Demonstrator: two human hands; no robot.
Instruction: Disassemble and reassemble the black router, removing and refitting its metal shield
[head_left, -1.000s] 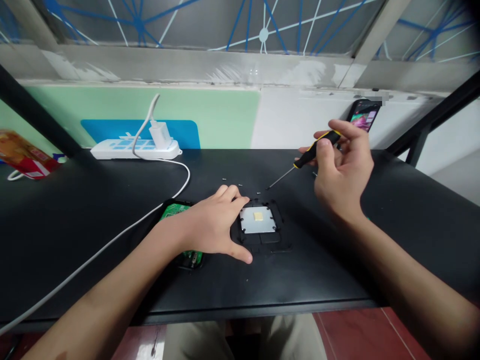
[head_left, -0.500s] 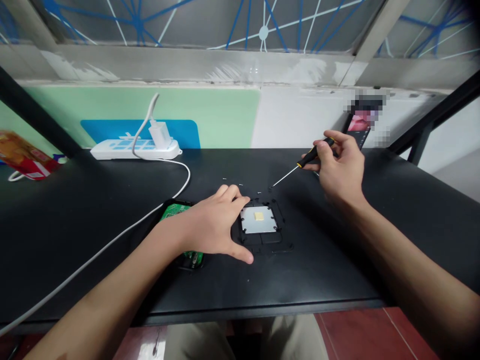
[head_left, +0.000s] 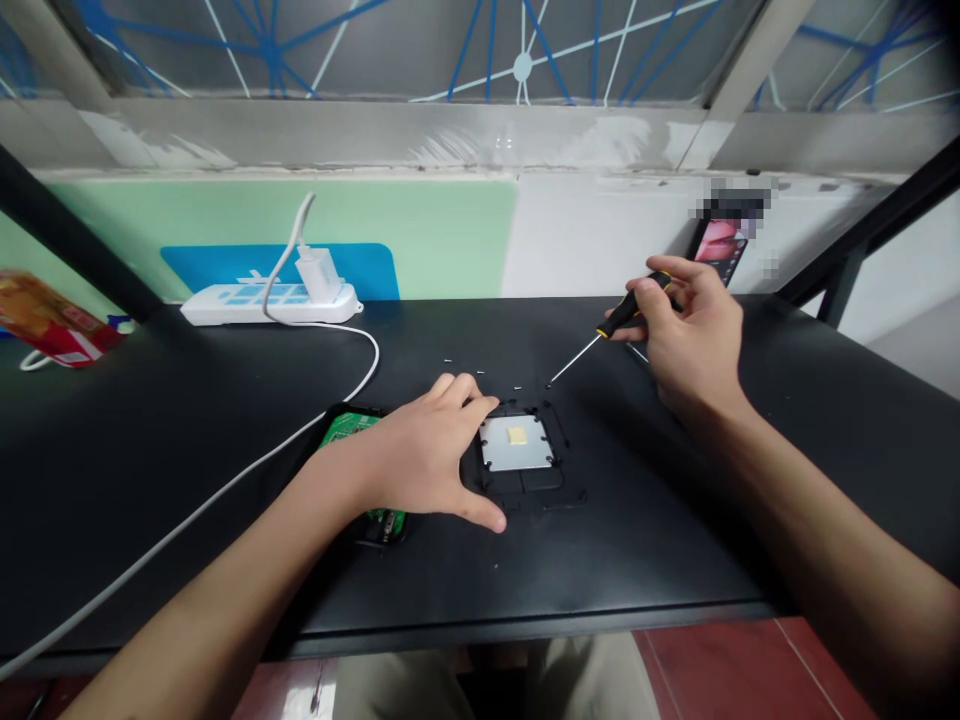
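Note:
My right hand (head_left: 694, 325) is closed round the black and yellow handle of a screwdriver (head_left: 576, 360), its shaft slanting down to the left. A tiny dark piece, perhaps a screw, shows at the tip, just beyond a black plastic cover (head_left: 536, 482). On this cover sits a silver metal plate (head_left: 499, 452) with a pale yellow square pad (head_left: 517, 436). At the cover's left edge my left hand (head_left: 427, 450) is spread, thumb apart from the bent fingers; how firmly it touches is unclear. Partly under that wrist lies a black housing with a green circuit board (head_left: 349, 424).
Several small screws (head_left: 481, 372) lie behind the cover. A white power strip (head_left: 225, 305) with a plugged-in charger (head_left: 319, 273) stands at the back; its white cable (head_left: 217, 487) crosses the left side. A phone (head_left: 721, 243) leans behind my right hand, and a red packet (head_left: 64, 320) is far left.
My right hand and the screwdriver have shifted slightly right, and the tip has come a little nearer the front with the tiny dark piece. My left hand stays at the cover.

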